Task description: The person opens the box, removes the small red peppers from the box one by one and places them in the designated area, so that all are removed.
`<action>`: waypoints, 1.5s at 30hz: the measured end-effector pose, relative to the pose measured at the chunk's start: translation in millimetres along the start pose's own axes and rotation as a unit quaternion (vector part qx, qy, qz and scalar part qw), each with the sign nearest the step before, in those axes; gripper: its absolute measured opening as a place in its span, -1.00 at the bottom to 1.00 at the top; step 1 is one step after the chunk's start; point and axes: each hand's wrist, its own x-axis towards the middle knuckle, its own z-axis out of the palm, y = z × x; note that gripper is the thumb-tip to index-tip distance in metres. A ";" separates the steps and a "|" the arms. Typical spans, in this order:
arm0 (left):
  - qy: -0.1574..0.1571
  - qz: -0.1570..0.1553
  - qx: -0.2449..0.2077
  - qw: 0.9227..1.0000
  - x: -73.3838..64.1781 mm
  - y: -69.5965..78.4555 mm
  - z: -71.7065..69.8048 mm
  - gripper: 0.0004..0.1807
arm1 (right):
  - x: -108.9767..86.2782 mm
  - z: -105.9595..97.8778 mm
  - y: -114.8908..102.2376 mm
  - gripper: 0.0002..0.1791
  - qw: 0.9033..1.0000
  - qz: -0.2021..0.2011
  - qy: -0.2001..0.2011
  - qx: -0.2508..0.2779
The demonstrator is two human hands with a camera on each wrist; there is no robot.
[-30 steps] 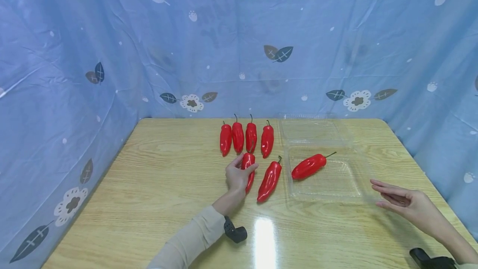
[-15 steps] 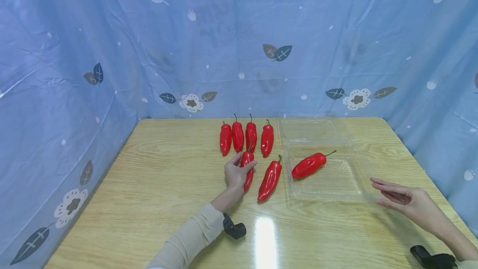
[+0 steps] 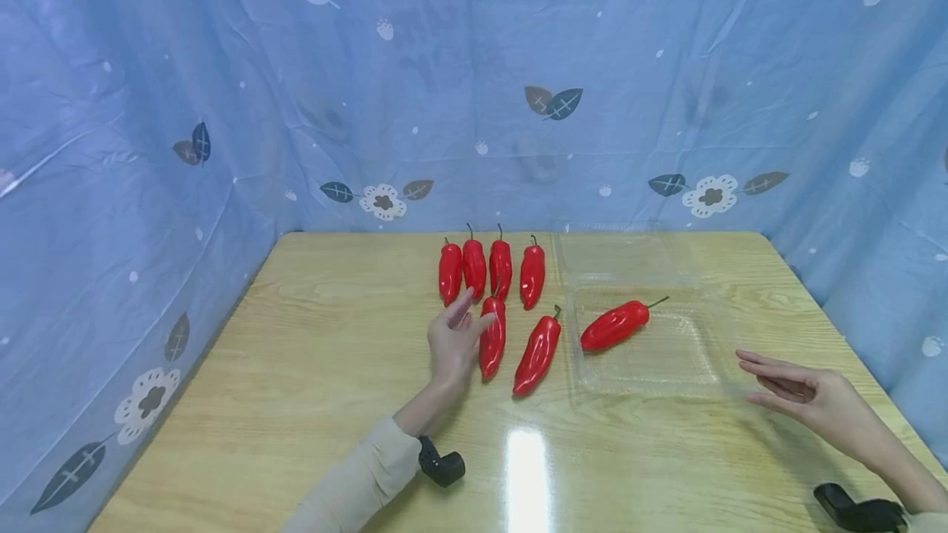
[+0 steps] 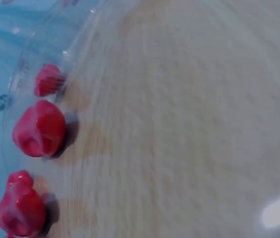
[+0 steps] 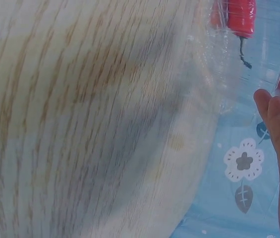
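Note:
A glossy red pepper (image 3: 492, 344) lies on the table, stem pointing away. My left hand (image 3: 450, 345) is just left of it, thumb and fingers spread apart, fingertips close to its upper end; the left wrist view shows no part of this hand. To the right lies a second pepper (image 3: 536, 356), tilted. A clear plastic container (image 3: 644, 389) with its lid folded back holds one pepper (image 3: 615, 326) lying slantwise at its left side. At the container's right edge my right hand (image 3: 822, 405) pinches the clear rim between thumb and fingers.
Several more red peppers (image 3: 474, 270) stand in a row at the back, stems toward the curtain (image 3: 459, 105). The open lid (image 3: 615, 257) reaches the table's back edge. Wooden tabletop (image 3: 333, 336) stretches to the left; a bright reflection (image 3: 527, 475) shows in front.
My left hand has let go of the red pepper and drawn back to the left, its fingers opening. The pepper stays on the table. My right hand has not visibly moved.

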 end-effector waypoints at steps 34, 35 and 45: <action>-0.349 0.141 -0.009 0.926 -49.5 18.1 116.9 -0.59 | -6.2 1.2 0.7 -0.54 0.999 0.004 -0.004 0.047; -0.356 0.140 0.005 0.924 -46.0 16.9 123.1 -0.60 | -5.9 0.9 0.8 -0.54 0.999 0.002 -0.006 0.051; -0.266 0.158 0.111 0.944 -18.7 12.1 174.5 -0.62 | -3.6 -0.2 2.7 -0.53 0.998 -0.002 -0.011 0.064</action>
